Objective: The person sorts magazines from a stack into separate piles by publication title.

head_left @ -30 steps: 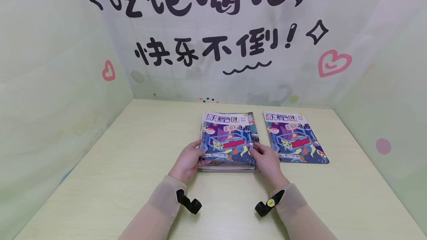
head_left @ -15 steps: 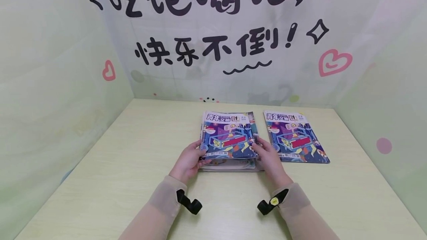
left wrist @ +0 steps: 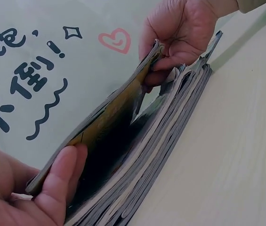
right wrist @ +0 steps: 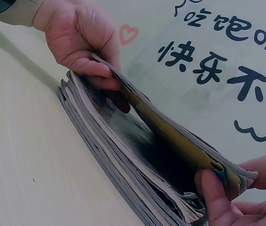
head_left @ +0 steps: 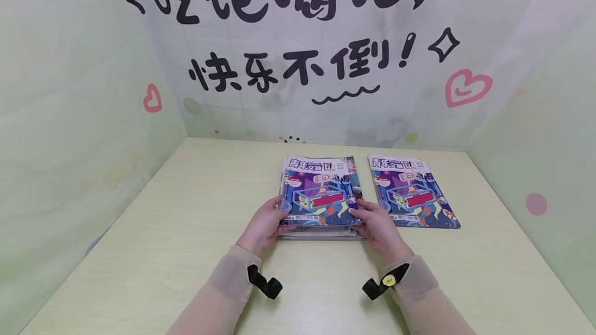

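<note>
A magazine with a purple and blue cover (head_left: 318, 193) lies tilted over a stack of magazines (head_left: 321, 233), its near edge raised. My left hand (head_left: 264, 224) pinches its near left corner, thumb on the cover and fingers underneath. At the near right corner my right hand (head_left: 378, 225) pinches it the same way. Both wrist views show a dark gap between the lifted magazine (left wrist: 107, 106) and the stack (right wrist: 109, 146) below, whose page edges are uneven.
Another magazine with the same cover (head_left: 414, 195) lies flat on the pale wooden table (head_left: 186, 231), right of the stack. Behind the table stands a printed cloth wall (head_left: 261, 112), with side walls at left and right.
My right hand has shifted slightly right and taken a fresh grip on the magazine's right corner. The near edge rose, then dipped a little. The left hand has hardly moved.
</note>
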